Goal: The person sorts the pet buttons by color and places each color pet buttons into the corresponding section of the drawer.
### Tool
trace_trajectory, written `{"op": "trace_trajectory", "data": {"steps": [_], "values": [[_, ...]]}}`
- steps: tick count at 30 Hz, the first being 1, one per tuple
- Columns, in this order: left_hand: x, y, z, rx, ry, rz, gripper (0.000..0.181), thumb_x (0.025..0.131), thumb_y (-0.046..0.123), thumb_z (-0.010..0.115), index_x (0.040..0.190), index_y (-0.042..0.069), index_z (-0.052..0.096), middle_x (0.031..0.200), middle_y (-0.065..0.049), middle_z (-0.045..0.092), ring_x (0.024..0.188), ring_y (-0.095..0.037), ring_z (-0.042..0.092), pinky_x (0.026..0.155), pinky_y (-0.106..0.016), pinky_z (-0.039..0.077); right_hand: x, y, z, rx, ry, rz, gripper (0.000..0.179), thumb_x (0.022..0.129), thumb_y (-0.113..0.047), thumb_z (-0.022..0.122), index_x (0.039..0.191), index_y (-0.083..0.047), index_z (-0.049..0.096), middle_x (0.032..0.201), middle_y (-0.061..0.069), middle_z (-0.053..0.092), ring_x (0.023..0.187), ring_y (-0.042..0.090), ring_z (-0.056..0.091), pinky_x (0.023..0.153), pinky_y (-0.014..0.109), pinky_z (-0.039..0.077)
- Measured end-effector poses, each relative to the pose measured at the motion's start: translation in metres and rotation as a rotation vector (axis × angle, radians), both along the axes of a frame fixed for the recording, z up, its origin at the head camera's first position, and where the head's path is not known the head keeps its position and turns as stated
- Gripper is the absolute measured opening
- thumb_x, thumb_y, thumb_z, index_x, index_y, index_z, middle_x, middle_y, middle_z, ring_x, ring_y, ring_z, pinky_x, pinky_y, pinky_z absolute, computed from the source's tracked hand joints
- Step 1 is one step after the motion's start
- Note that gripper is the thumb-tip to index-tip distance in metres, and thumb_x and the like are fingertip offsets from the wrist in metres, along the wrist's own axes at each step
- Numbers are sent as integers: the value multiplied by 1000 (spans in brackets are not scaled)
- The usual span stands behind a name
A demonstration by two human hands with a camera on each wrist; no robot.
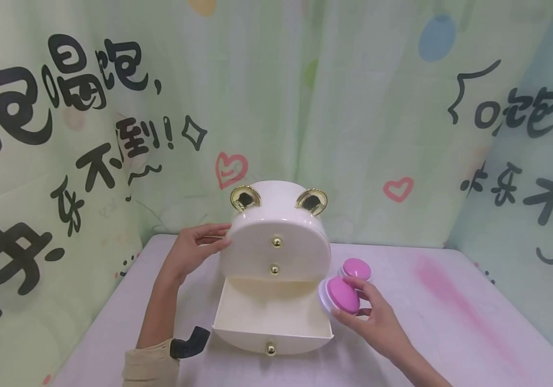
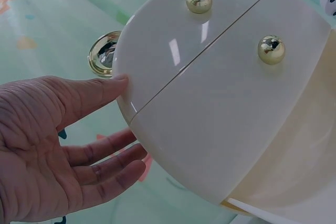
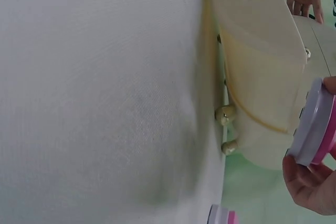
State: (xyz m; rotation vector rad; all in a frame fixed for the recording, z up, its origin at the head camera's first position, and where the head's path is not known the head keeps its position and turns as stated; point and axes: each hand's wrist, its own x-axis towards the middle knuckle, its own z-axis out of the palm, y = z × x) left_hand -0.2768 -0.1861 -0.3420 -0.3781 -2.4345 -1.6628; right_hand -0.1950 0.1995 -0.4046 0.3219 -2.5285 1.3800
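Observation:
A white storage box (image 1: pixel 276 231) with gold-rimmed frog eyes and gold ball knobs stands on the table, its bottom drawer (image 1: pixel 271 306) pulled out and bare inside. At the box's left side, my left hand (image 1: pixel 196 250) rests its thumb (image 2: pixel 105 90) against the front edge, its fingers extended along the side. My right hand (image 1: pixel 378 322) pinches a round push button (image 1: pixel 343 294) with a pink dome and pale base between thumb and fingers. The button is tilted beside the drawer's right wall, its small dark feet facing the box in the right wrist view.
A second pink-topped push button (image 1: pixel 356 269) sits on the table, just behind the held one and right of the box. The pale cloth-covered table (image 1: pixel 402 301) has a pink streak at right. Printed curtains (image 1: pixel 368 134) enclose the back and sides.

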Motion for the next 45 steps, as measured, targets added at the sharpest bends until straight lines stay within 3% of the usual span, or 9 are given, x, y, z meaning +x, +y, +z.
{"op": "trace_trajectory", "data": {"steps": [10, 15, 21, 33, 39, 45], "values": [[0, 1, 0, -5, -4, 7, 45, 93, 26, 78, 134, 11, 69, 124, -15, 71, 120, -33, 64, 102, -55, 49, 1, -10, 1, 106, 200, 71, 71, 78, -22, 91, 139, -12, 57, 131, 3, 63, 111, 11, 58, 79, 27, 56], [0, 1, 0, 0, -5, 7, 45, 92, 26, 78, 134, 11, 69, 124, -15, 71, 121, -33, 64, 103, -55, 49, 0, -19, 2, 138, 314, 131, 68, 77, -20, 91, 137, -13, 58, 129, 2, 63, 109, 12, 59, 77, 28, 56], [0, 0, -1, -1, -5, 4, 45, 92, 26, 78, 134, 11, 69, 124, -15, 71, 121, -33, 64, 103, -55, 49, -2, -32, 1, 169, 380, 203, 72, 75, -15, 92, 137, -14, 57, 131, -1, 62, 111, 13, 59, 79, 27, 55], [0, 1, 1, -5, -8, 5, 45, 93, 27, 78, 134, 11, 69, 125, -15, 71, 123, -34, 63, 105, -57, 47, -5, -47, -7, 289, 401, 265, 71, 72, -16, 93, 135, -14, 60, 130, -2, 60, 118, 16, 61, 96, 36, 55], [0, 1, 1, -12, -5, 7, 45, 93, 27, 78, 134, 11, 69, 126, -15, 71, 122, -34, 63, 104, -57, 48, -4, -51, -4, 306, 333, 279, 68, 73, -18, 92, 134, -16, 62, 124, -5, 63, 111, 12, 62, 94, 38, 55], [0, 0, 1, -7, -1, 0, 45, 93, 27, 78, 134, 11, 69, 125, -15, 71, 122, -33, 64, 103, -56, 49, -5, -54, 0, 362, 274, 276, 57, 80, -31, 88, 130, -20, 63, 119, -9, 64, 108, 13, 61, 91, 40, 47]]}}
